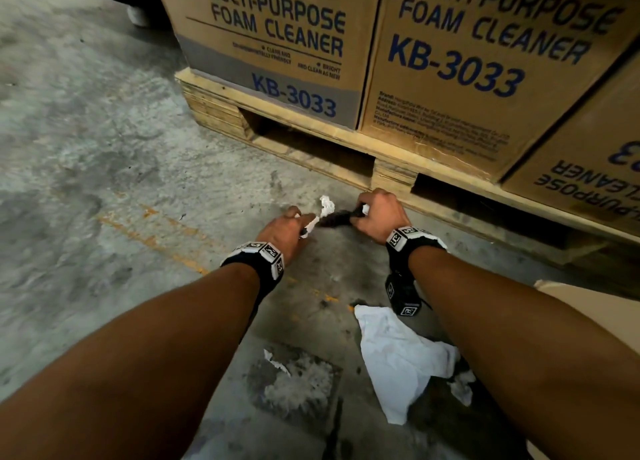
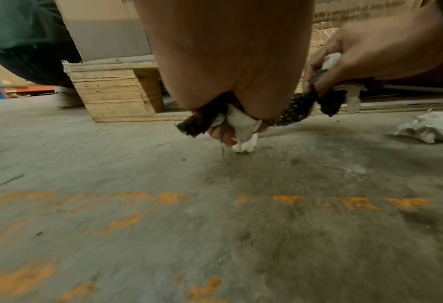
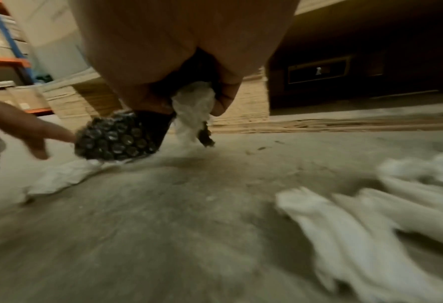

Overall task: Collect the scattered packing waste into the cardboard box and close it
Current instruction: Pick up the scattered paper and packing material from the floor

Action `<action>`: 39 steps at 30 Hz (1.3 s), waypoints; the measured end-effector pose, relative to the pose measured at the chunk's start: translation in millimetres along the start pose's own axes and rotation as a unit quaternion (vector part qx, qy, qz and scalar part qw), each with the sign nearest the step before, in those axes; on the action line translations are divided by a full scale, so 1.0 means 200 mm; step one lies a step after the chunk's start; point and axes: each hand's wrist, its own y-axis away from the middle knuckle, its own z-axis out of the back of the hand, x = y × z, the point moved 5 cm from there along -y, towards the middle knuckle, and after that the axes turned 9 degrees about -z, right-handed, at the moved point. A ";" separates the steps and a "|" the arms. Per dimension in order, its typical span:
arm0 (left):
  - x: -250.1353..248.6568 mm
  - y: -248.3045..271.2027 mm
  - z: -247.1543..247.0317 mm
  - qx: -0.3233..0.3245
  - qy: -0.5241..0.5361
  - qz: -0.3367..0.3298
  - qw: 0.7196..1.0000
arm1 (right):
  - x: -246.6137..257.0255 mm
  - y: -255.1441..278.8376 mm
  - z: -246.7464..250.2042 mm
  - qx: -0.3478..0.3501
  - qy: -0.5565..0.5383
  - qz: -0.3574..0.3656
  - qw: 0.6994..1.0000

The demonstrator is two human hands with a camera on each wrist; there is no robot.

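Both hands are low over the concrete floor in front of a pallet. My left hand point(image 1: 299, 224) pinches a wad of white paper point(image 2: 242, 123) together with a dark scrap point(image 2: 195, 126), and one straight finger point(image 3: 57, 133) touches the bubble wrap. My right hand point(image 1: 362, 214) grips a piece of black bubble wrap point(image 3: 114, 139) and some white paper point(image 3: 193, 100). The bubble wrap point(image 1: 334, 217) hangs between the two hands. A crumpled white paper ball point(image 1: 326, 204) lies on the floor just beyond them.
A large white paper sheet point(image 1: 398, 359) and a small scrap point(image 1: 275, 361) lie on the floor under my forearms. The wooden pallet point(image 1: 311, 130) carries stacked cartons point(image 1: 277, 44). A pale cardboard edge point(image 1: 588, 304) shows at the right. Another person's shoe point(image 1: 136, 15) stands behind.
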 end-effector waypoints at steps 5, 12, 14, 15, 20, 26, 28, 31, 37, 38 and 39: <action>0.01 0.01 -0.05 0.041 0.005 -0.015 0.999 | 0.17 -0.08 -0.10 0.023 0.027 0.035 0.999; 0.02 -0.01 -0.07 0.049 -0.031 0.015 0.998 | 0.22 -0.12 -0.30 0.056 0.069 0.034 0.995; 0.03 -0.02 -0.07 0.035 -0.021 0.028 0.999 | 0.21 -0.12 -0.30 0.039 0.062 0.023 0.997; 0.04 -0.02 -0.07 0.031 -0.019 0.033 0.999 | 0.21 -0.11 -0.29 0.036 0.060 0.015 0.997; 0.08 -0.03 -0.06 0.010 0.015 0.027 0.999 | 0.13 -0.09 -0.18 0.028 0.067 -0.002 0.997; -0.10 -0.06 -0.06 0.030 0.057 -0.015 0.998 | -0.01 0.06 0.09 -0.012 0.023 -0.032 0.999; -0.21 -0.08 -0.08 0.056 0.053 -0.033 0.996 | -0.07 0.13 0.15 -0.013 0.027 -0.050 0.998; -0.43 -0.13 -0.09 0.077 0.066 -0.059 0.993 | -0.24 0.24 0.22 -0.021 0.065 -0.108 0.992; -0.79 -0.13 -0.15 0.129 0.038 -0.094 0.986 | -0.50 0.45 0.28 -0.042 0.082 -0.185 0.979; -0.82 -0.11 -0.17 0.146 0.040 -0.104 0.983 | -0.53 0.46 0.25 -0.033 0.089 -0.189 0.977; -0.86 -0.09 -0.21 0.167 0.039 -0.118 0.978 | -0.56 0.47 0.22 -0.027 0.095 -0.190 0.977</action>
